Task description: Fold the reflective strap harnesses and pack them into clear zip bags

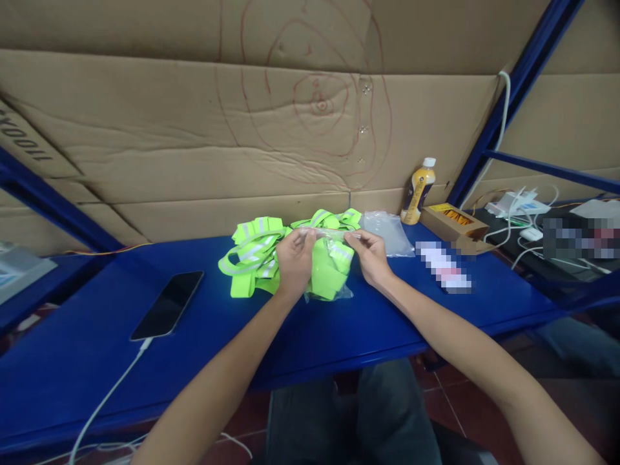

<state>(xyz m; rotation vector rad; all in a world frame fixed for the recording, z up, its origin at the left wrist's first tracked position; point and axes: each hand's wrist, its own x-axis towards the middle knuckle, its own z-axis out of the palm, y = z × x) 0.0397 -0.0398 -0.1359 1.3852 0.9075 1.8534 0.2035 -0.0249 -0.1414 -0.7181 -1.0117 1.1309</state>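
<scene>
A clear plastic bag [332, 272] with a folded neon-yellow reflective strap vest inside hangs between my hands above the blue table. My left hand [295, 257] pinches the left end of the bag's top edge, its fingers closed. At the other end, my right hand [371, 253] grips the same edge between thumb and fingers. Behind and to the left lies a loose heap of neon-yellow reflective straps [252, 248] with silvery bands, partly hidden by my left hand. A flat clear bag [387, 234] rests just beyond my right hand.
A black phone [168, 306] on a white cable lies at left on the blue table [203, 361]. To the right stand a yellow drink bottle [418, 192], an open cardboard box [453, 225] and a blurred-out item [443, 266]. Cardboard panels [169, 129] wall the back.
</scene>
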